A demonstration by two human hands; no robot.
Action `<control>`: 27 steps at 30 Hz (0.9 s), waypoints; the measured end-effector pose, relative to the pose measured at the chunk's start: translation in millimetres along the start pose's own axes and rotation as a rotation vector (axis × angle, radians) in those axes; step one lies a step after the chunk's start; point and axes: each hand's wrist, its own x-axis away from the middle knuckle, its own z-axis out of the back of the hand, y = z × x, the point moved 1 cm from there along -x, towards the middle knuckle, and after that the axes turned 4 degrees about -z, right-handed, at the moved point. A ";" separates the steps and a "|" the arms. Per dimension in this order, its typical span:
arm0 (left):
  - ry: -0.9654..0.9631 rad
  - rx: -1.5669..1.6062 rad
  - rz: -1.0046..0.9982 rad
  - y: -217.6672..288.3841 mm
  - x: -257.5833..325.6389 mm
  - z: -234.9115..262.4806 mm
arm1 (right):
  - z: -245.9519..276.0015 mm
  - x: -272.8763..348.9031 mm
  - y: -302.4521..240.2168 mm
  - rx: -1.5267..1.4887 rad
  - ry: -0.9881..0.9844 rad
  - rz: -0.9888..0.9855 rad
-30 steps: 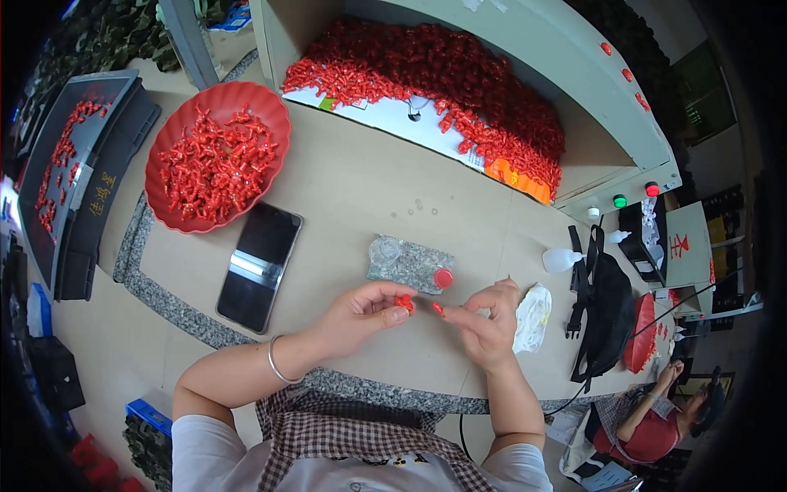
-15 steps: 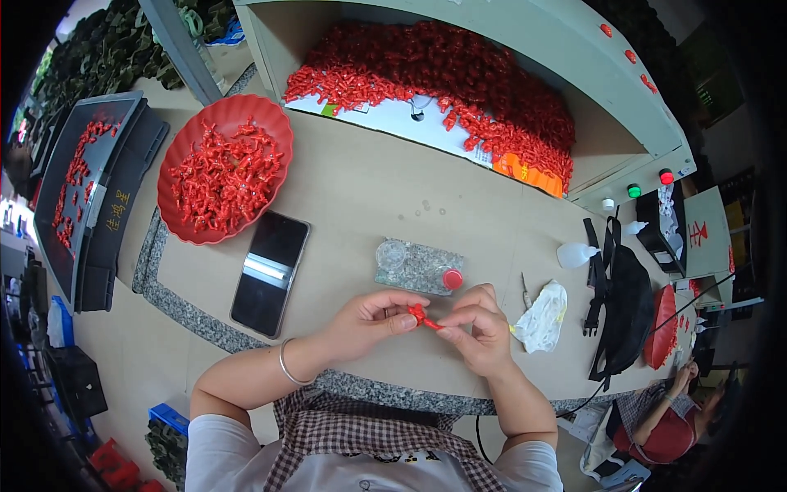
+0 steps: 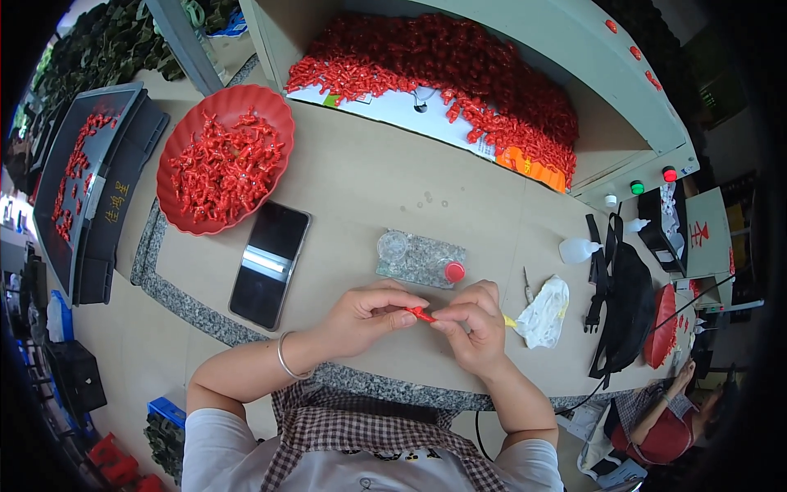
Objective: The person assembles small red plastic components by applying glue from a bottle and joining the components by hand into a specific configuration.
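A small red part is pinched between the left hand and right hand, both closed on it, at the near edge of the bench. A red bowl of like parts is seen far left, a large heap beyond; much work appears left.

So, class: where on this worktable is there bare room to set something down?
The widest bare patch of the table lies between the red bowl, the red heap and the clear tray. A smaller one runs right of that tray toward the squeeze bottle. It is crowded around both hands and the rag.
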 end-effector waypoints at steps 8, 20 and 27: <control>0.000 0.000 -0.070 -2.6 -0.1 0.4 | -2.8 0.3 -3.0 0.128 0.068 0.167; 0.026 0.059 -0.046 -6.2 -1.1 0.0 | -5.2 0.3 -1.0 0.045 0.069 0.045; 0.047 0.047 -0.061 -5.4 -1.2 -1.6 | -4.6 -0.6 -3.1 0.225 0.132 0.255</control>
